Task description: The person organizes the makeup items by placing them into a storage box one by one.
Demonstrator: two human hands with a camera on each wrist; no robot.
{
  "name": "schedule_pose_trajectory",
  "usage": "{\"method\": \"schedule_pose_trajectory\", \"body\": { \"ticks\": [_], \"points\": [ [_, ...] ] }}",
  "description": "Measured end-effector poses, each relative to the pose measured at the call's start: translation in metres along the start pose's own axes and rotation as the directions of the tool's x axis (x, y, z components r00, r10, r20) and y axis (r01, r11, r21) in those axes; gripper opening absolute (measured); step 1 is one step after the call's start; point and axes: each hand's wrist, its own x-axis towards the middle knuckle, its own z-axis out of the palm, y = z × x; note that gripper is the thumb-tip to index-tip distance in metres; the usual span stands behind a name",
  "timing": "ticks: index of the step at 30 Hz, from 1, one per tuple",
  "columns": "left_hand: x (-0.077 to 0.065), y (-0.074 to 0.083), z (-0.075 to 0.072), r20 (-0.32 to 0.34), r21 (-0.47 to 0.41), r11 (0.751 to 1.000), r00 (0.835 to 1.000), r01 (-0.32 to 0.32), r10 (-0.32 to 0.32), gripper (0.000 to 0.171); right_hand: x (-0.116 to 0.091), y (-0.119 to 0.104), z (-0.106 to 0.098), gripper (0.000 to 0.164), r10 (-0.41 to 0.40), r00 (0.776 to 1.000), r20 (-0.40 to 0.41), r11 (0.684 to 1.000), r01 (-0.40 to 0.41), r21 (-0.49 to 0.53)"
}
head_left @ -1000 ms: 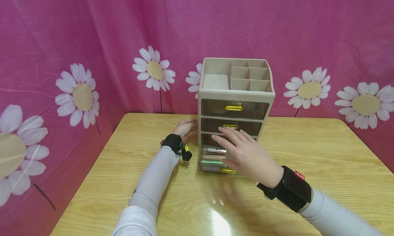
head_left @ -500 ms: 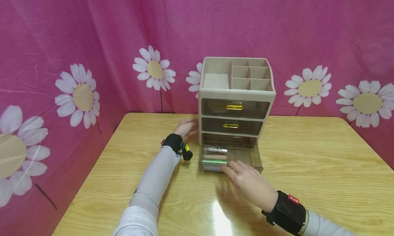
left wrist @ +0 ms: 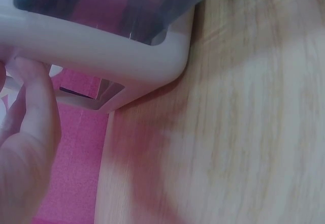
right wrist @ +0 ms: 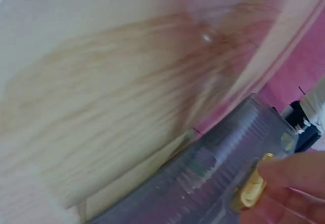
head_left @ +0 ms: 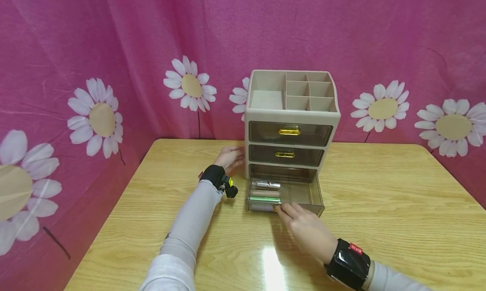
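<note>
A cream desktop drawer organizer stands on the table, its bottom smoky clear drawer pulled out. Inside that drawer, on the left, lie a shiny silver tube, a tan one and a green one. My right hand pinches the drawer's gold handle between thumb and fingers, covering most of it in the head view. My left hand rests against the organizer's left side, with fairly straight fingers touching its frame in the left wrist view.
Two upper drawers with gold handles are closed. Divided compartments form the organizer's top. Behind the wooden table hangs a pink curtain with daisies. Black camera straps circle both wrists.
My right hand has come down from above the open drawer to its front and taken hold of the handle. The left hand stays at the organizer's side.
</note>
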Motion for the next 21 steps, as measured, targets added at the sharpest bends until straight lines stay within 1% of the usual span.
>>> {"method": "schedule_pose_trajectory", "body": {
  "ticks": [1,2,3,4,5,6,7,8,9,10,11,12,13,14,15,16,18,20,21],
  "points": [
    [-0.017,0.013,0.011,-0.027,0.016,1.000,0.999,0.023,-0.022,0.036,0.000,0.000,0.001,0.050,-0.001,1.000,-0.010,1.000,0.001,0.004],
    [-0.037,0.029,0.024,-0.060,0.034,0.998,0.997,0.050,-0.048,0.037,0.000,0.001,0.002,0.049,-0.003,1.000,-0.023,1.000,0.003,0.009],
    [-0.051,0.039,0.030,-0.055,0.037,0.998,0.998,0.041,-0.039,0.037,0.000,0.001,0.004,0.048,-0.004,0.999,-0.040,1.000,0.005,0.012],
    [-0.068,0.052,0.040,-0.068,0.052,0.998,0.997,0.047,-0.043,0.037,0.000,0.002,0.005,0.048,-0.005,0.998,-0.056,1.000,0.006,0.013],
    [-0.078,0.059,0.046,-0.080,0.060,0.997,0.996,0.054,-0.049,0.037,0.001,0.003,0.007,0.048,-0.005,0.998,-0.069,1.000,0.006,0.015],
    [-0.078,0.059,0.045,-0.076,0.062,0.997,0.996,0.051,-0.046,0.037,0.001,0.003,0.008,0.047,-0.004,0.997,-0.081,1.000,0.006,0.019],
    [-0.070,0.053,0.041,-0.071,0.061,0.997,0.997,0.047,-0.043,0.037,0.001,0.004,0.009,0.046,-0.002,0.996,-0.093,1.000,0.004,0.020],
    [-0.057,0.043,0.033,-0.058,0.045,0.998,0.997,0.043,-0.040,0.037,0.002,0.004,0.010,0.045,0.001,0.995,-0.104,1.000,0.001,0.020],
    [-0.034,0.025,0.020,-0.037,0.033,0.999,0.999,0.028,-0.026,0.036,0.002,0.004,0.010,0.045,0.004,0.994,-0.111,1.000,-0.002,0.019],
    [-0.011,0.009,0.008,-0.036,0.034,0.999,0.999,0.030,-0.029,0.037,0.002,0.004,0.010,0.045,0.007,0.993,-0.114,1.000,-0.005,0.021],
    [0.019,-0.013,-0.009,-0.013,0.014,1.000,1.000,0.022,-0.022,0.036,0.003,0.004,0.010,0.045,0.010,0.993,-0.118,1.000,-0.008,0.021],
    [0.045,-0.032,-0.023,0.012,0.000,1.000,1.000,0.013,-0.013,0.037,0.003,0.004,0.010,0.044,0.012,0.992,-0.122,1.000,-0.009,0.020],
    [0.065,-0.047,-0.035,0.030,-0.013,1.000,1.000,0.006,-0.006,0.037,0.003,0.004,0.010,0.045,0.013,0.992,-0.126,1.000,-0.011,0.019],
    [0.081,-0.059,-0.043,0.045,-0.024,1.000,0.999,0.001,0.000,0.037,0.004,0.004,0.009,0.045,0.014,0.992,-0.127,1.000,-0.012,0.017],
    [0.092,-0.067,-0.050,0.055,-0.030,1.000,0.998,-0.003,0.005,0.037,0.004,0.004,0.009,0.045,0.013,0.992,-0.129,1.000,-0.011,0.015],
    [0.099,-0.072,-0.053,0.057,-0.045,0.999,0.998,0.007,-0.004,0.037,0.004,0.004,0.008,0.045,0.012,0.991,-0.131,1.000,-0.010,0.015],
    [0.098,-0.072,-0.053,0.060,-0.045,0.999,0.998,0.009,-0.006,0.036,0.005,0.004,0.008,0.045,0.010,0.991,-0.135,1.000,-0.007,0.016],
    [0.086,-0.064,-0.046,0.043,-0.035,0.999,0.999,0.009,-0.007,0.034,0.006,0.005,0.008,0.046,0.006,0.990,-0.139,1.000,-0.004,0.016],
    [0.077,-0.058,-0.042,0.039,-0.030,1.000,0.999,0.005,-0.004,0.033,0.007,0.006,0.008,0.046,0.005,0.990,-0.140,1.000,-0.003,0.015]
  ]
}}
